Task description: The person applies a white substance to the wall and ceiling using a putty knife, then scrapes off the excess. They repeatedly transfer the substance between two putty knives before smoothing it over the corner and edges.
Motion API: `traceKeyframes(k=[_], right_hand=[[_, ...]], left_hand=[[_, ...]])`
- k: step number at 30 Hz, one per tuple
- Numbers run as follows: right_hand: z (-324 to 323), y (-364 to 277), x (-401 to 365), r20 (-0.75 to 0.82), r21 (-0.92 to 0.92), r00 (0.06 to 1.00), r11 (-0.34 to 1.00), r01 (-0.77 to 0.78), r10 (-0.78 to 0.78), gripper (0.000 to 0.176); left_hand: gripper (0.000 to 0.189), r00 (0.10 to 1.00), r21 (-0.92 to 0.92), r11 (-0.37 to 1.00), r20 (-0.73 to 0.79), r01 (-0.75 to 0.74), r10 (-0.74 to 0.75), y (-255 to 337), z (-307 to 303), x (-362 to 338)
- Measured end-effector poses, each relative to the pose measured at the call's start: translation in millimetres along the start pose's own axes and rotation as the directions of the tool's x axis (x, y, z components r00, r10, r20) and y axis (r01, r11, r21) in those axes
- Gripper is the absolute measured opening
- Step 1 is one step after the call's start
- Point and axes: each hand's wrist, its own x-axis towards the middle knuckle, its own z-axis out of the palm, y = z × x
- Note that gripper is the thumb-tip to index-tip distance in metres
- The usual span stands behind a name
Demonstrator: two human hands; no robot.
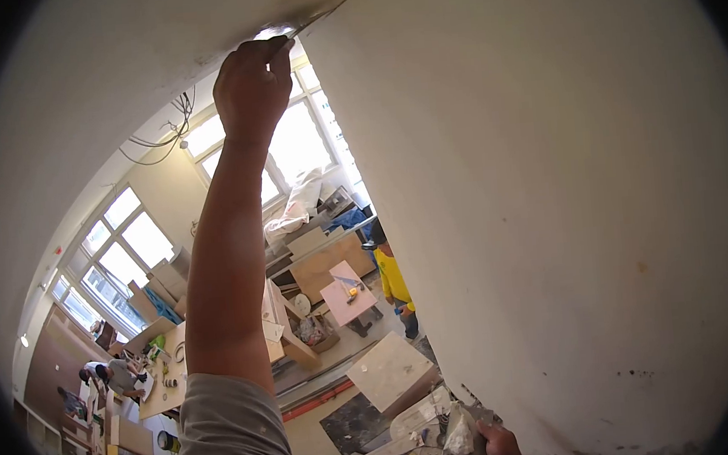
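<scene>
My left hand [252,86] is raised at the end of a stretched arm, its fingers closed around a thin flat putty knife [296,33]. The blade meets the edge where the pale overhead surface [145,52] joins the wall [548,170]; a dark, shiny patch [300,15] shows there. Low in the view, my right hand [501,449] is closed with its thumb up beside a whitish lump [461,434] that looks like plaster. What this hand grips is mostly hidden, and the frame's lower edge cuts it off.
Below, a person in a yellow top [392,277] stands near a small pink-topped table [348,293]. Another person [122,377] bends over a workbench [168,397] at left. A pale board [390,369] and tools lie beneath me. Wires [183,129] hang from the ceiling.
</scene>
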Motion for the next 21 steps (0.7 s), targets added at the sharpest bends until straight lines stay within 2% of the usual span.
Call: traceKeyframes(k=[1,2,3,4,5,7,8,9,11,13,14,15,16,17,18,19,20,21], right_hand=[[-3,-3,-2,0.068,0.002,0.995,0.997,-0.077,0.077,0.062],[10,13,-10,0.148,0.461,0.937,0.816,-0.349,0.317,0.055],[30,38,-21,0.327,0.769,0.822,0.375,-0.518,0.466,0.048],[42,53,-28,0.55,0.826,0.688,-0.186,-0.532,0.474,0.041],[40,53,-30,0.449,0.819,0.749,0.111,-0.563,0.487,0.045],[7,14,-15,0.261,0.588,0.874,0.651,-0.48,0.409,0.054],[-12,-8,-5,0.191,0.383,0.926,0.844,-0.375,0.325,0.059],[-27,-25,2,0.146,0.139,0.964,0.96,-0.241,0.221,0.064],[-33,-33,2,0.137,-0.13,0.983,0.986,-0.107,0.124,0.069],[-31,-34,5,0.142,-0.136,0.979,0.982,-0.129,0.148,0.067],[-30,-37,8,0.145,-0.135,0.977,0.981,-0.137,0.157,0.064],[-26,-35,6,0.137,-0.126,0.976,0.98,-0.153,0.17,0.06],[-16,-25,2,0.132,-0.051,0.972,0.981,-0.19,0.195,0.056],[-2,-13,-2,0.124,0.106,0.961,0.959,-0.262,0.248,0.052],[24,6,-6,0.14,0.375,0.931,0.852,-0.365,0.338,0.048],[51,27,-12,0.175,0.634,0.893,0.646,-0.425,0.415,0.045],[72,46,-16,0.206,0.754,0.876,0.499,-0.427,0.437,0.041],[87,54,-18,0.221,0.811,0.869,0.411,-0.416,0.443,0.038]], left_hand=[[0.015,1.0,0.015,1.0,-0.018,0.016,-0.016,1,1,2],[0.012,0.999,0.018,1.0,-0.054,0.004,-0.003,0,0,2],[0.01,0.996,0.021,1.0,-0.09,-0.007,0.009,-2,-3,2],[0.007,0.992,0.026,1.0,-0.124,-0.017,0.02,-5,-6,1],[0.009,0.994,0.056,0.998,-0.109,0.025,-0.019,-7,-15,0],[0.011,0.992,0.052,0.996,-0.106,0.067,-0.062,-19,-34,-5],[0.011,0.991,0.053,0.995,-0.11,0.084,-0.078,-24,-44,-8],[0.013,0.986,0.012,0.992,-0.109,0.126,-0.124,-29,-55,-13],[0.019,0.961,-0.004,0.964,-0.078,0.265,-0.265,-29,-81,-30],[0.023,0.9,0.064,0.899,0.036,0.432,-0.435,-13,-116,-58],[0.024,0.721,0.133,0.761,0.25,0.635,-0.646,4,-138,-69],[0.029,0.679,0.007,0.723,0.336,0.691,-0.653,19,-155,-94],[0.032,0.801,-0.069,0.865,0.419,0.498,-0.428,2,-163,-148],[0.029,0.546,0.009,0.712,0.635,0.702,-0.547,30,-188,-164],[0.027,0.326,-0.092,0.412,0.773,0.907,-0.544,55,-200,-203],[0.027,0.064,-0.095,-0.037,0.864,0.995,-0.5,80,-212,-242],[0.026,-0.184,0.002,-0.394,0.887,0.919,-0.424,105,-224,-281],[0.023,-0.239,0.122,-0.314,0.899,0.942,-0.367,141,-242,-279]])
